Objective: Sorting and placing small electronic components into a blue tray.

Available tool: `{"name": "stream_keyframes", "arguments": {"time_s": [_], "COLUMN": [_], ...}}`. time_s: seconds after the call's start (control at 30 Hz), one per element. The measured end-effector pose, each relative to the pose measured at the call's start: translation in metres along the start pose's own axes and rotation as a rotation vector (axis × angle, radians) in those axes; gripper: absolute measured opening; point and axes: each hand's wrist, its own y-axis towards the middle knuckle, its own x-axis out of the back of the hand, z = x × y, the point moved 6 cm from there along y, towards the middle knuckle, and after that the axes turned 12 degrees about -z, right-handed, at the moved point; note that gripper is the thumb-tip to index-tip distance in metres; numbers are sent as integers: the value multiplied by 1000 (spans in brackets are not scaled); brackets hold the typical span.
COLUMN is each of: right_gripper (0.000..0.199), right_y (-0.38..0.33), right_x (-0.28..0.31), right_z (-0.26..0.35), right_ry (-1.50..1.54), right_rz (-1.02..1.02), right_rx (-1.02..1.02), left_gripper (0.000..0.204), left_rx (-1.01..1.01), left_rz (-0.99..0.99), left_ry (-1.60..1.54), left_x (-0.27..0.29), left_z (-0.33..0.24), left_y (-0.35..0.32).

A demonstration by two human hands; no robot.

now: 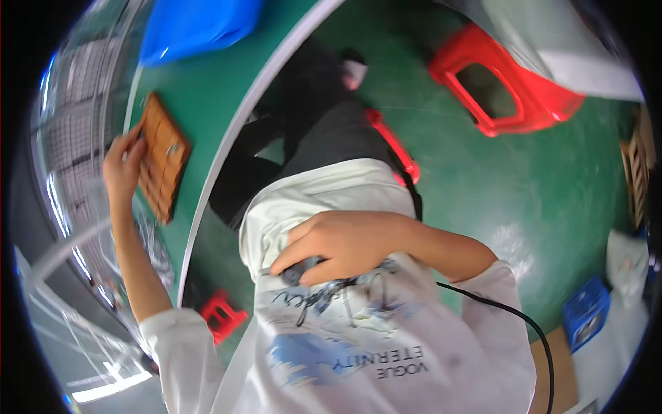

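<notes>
At the left of the head view, my left hand (pixel 124 164) is at the near left edge of a brown wooden board (pixel 164 155) marked off in squares. Its thumb and fingers close on that edge; the exact contact is blurred. The board lies on a green tabletop (pixel 200 90). My right hand (pixel 338 245) is bent across my belly, against my white shirt. Its fingers curl round a small dark grey rounded device (pixel 298 271), partly covered by the hand.
A blue plastic bin (pixel 200 31) stands at the table's far end, clear plastic wrap (pixel 155 252) beside the board. The table's pale curved edge (pixel 231 138) runs by my legs. Red stools (pixel 507 86) stand on the green floor. A black cable (pixel 531 324) trails at my right.
</notes>
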Motion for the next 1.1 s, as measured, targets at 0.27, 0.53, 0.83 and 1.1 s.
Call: {"name": "stream_keyframes", "arguments": {"time_s": [0.27,0.53,0.83,1.1], "right_gripper": [42,37,33,33], "right_y": [11,80,278,331], "right_x": [-3,37,71,84], "right_z": [-19,14,58,20], "right_ry": [194,165,-606,-1222], "right_rz": [50,-203,-58,205], "right_rx": [-379,-595,-417,-69], "left_gripper": [29,25,23,22], "left_rx": [-34,-172,-107,712], "left_rz": [-82,-147,-166,-519], "left_ry": [-158,-150,-400,-503], "left_x": [-7,-9,-4,82], "left_z": [11,-9,6,101], "left_y": [0,4,-12,-131]}}
